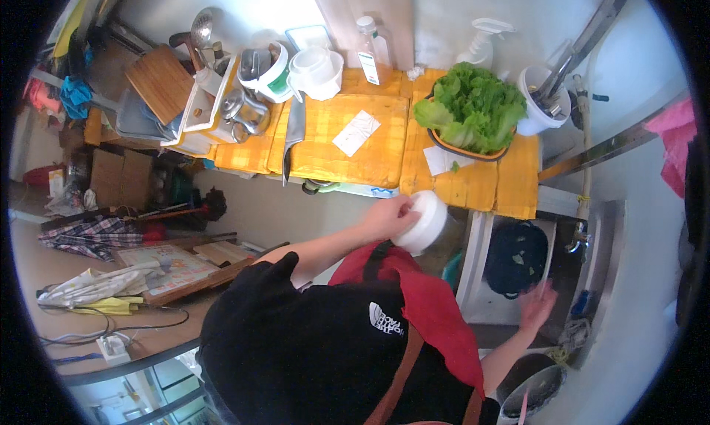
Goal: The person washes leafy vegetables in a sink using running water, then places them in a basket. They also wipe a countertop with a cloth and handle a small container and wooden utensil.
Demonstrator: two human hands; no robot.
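My left hand grips the rim of a white bowl, tipped on its side in front of the red apron, by the table's near edge. Over the near right corner of the sink is my right hand, slightly blurred; whether it holds anything cannot be told. Beyond it a dark basin with a few leaf scraps sits in the sink. Green lettuce fills a basket on the yellow-covered table. A large knife and a folded white paper lie to its left.
A metal faucet juts out at the sink's right. Along the table's back stand white containers, a bottle, a spray bottle and a utensil bucket. A metal pot stands at left; another pot is low right.
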